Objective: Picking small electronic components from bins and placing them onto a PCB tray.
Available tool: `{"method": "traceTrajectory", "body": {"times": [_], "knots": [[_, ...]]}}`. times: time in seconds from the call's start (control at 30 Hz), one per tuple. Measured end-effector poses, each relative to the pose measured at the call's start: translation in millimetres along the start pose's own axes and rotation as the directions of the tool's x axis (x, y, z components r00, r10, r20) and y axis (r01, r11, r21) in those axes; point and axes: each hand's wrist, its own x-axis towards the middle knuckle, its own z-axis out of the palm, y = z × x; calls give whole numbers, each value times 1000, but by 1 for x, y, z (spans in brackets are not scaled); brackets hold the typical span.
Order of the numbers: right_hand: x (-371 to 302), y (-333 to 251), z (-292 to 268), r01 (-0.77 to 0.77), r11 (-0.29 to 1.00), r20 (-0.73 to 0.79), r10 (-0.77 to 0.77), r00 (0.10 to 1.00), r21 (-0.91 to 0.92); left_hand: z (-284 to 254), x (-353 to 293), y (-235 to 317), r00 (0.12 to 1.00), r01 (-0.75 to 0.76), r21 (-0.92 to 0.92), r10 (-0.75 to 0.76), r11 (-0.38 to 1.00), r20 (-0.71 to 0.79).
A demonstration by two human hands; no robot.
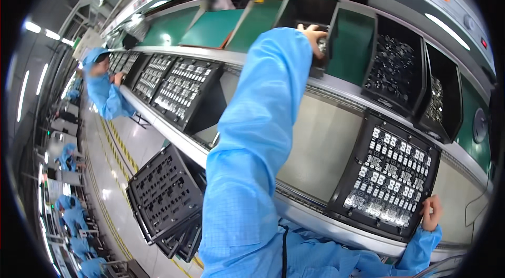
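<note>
The bin (300, 8) is partly hidden by the left hand (314, 39); below that hand, the belt (321, 152) is partly covered by the sleeve (258, 115).

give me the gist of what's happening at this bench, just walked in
A person in blue sleeves has the left hand in a black bin of small parts at the back. The right hand is at the right edge of a black tray set with rows of small white and silvery parts, on the line. More black parts bins stand to the right; a stack of black trays sits lower left. A co-worker is farther along the line.
</note>
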Motion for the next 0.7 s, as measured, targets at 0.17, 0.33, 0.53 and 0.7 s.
{"method": "traceTrajectory", "body": {"times": [0.17,0.33,0.53,0.7], "knots": [[8,6,5,157,987,13,-158,987,20,26,3,-1,993,105,86,-100,991,-62],[8,7,4,228,974,-2,-228,974,-22,38,23,3,993,79,131,-67,988,-95],[3,3,4,129,992,-14,-129,992,-7,25,13,29,979,141,-233,-170,962,-109],[4,4,1,141,990,-8,-141,990,-16,25,10,30,985,110,-177,-131,978,-113]]}}
